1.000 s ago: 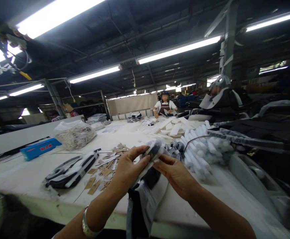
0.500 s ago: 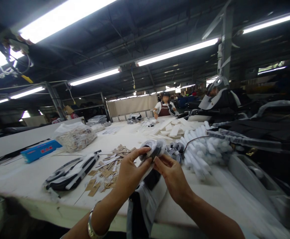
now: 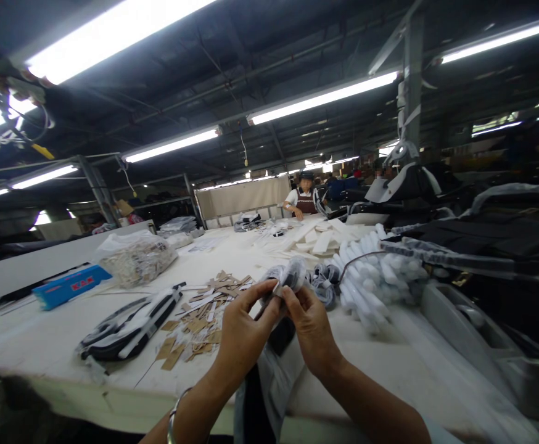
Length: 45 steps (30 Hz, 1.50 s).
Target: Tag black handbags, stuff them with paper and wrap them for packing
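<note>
My left hand [image 3: 244, 324] and my right hand [image 3: 313, 333] meet above the table's front part, both pinching a black strap wrapped in clear plastic [image 3: 296, 271]. The fingertips are close together on it, and a small pale bit shows between them. The strap's wrapped loop stands up behind my fingers. Below my hands, a black and grey length [image 3: 263, 388] hangs over the table's front edge; whether it joins the strap I cannot tell. Just behind my right hand lies a bundle of similar wrapped black straps [image 3: 325, 283].
Cardboard scraps [image 3: 200, 320] and a black-and-white strap bundle [image 3: 133, 324] lie at left, near a blue box [image 3: 70, 287] and a filled plastic bag [image 3: 135, 256]. White foam rolls [image 3: 375, 277] and a grey bin [image 3: 454, 320] stand at right. A co-worker [image 3: 305, 200] is across the table.
My right hand has shifted left, and its fingertips have come up against the left ones on the strap. The pale bit now shows there. The view has shifted slightly.
</note>
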Motion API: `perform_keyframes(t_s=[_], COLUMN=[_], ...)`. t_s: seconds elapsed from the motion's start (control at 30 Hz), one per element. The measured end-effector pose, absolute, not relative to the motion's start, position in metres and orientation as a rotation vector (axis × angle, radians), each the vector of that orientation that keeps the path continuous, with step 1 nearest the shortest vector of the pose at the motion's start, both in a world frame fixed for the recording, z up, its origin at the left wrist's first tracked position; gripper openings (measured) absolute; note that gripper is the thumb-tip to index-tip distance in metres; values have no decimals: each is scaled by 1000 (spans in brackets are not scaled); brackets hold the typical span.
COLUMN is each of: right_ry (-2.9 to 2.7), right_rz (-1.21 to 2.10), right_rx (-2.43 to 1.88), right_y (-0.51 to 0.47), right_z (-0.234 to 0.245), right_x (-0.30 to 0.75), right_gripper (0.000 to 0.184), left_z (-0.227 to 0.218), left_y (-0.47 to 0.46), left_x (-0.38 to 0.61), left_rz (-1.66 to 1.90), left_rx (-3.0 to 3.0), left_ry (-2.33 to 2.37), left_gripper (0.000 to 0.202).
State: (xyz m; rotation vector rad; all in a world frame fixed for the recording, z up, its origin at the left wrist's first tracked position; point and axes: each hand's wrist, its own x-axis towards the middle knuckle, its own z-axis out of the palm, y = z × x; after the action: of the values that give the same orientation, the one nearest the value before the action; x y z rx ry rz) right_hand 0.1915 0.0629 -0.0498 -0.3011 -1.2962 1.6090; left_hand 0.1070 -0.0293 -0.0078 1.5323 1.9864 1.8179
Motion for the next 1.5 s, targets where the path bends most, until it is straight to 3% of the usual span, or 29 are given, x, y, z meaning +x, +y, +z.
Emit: perform_keyframes(t_s=[0.53, 0.8, 1.03, 1.27, 1.4, 1.5], right_ry=[-1183, -1203, -1089, -1026, -1036, -1082], right_rz=[1746, 2039, 2019, 2118, 2165, 2188], right_rx=[-172, 0, -73, -110, -34, 77], right_y=[53, 59, 61, 68, 70, 68], right_z=[-53, -41, -45, -52, -55, -56], right_x=[189, 203, 193, 192, 196, 197], right_gripper=[28, 31, 30, 31, 26, 27], left_z=[-2, 7, -2, 6, 13, 14], left_y=[-33, -41, -32, -31, -36, -44], left_x=[101, 119, 137, 138, 124, 113], left_rz=[1829, 1815, 1786, 1963, 1986, 2036], left_rx=[1444, 1576, 1792, 1322, 1102, 1098], left_ry=[2038, 2378, 2722, 2351, 2052, 2012], left_gripper=[25, 13, 22, 12, 26, 24])
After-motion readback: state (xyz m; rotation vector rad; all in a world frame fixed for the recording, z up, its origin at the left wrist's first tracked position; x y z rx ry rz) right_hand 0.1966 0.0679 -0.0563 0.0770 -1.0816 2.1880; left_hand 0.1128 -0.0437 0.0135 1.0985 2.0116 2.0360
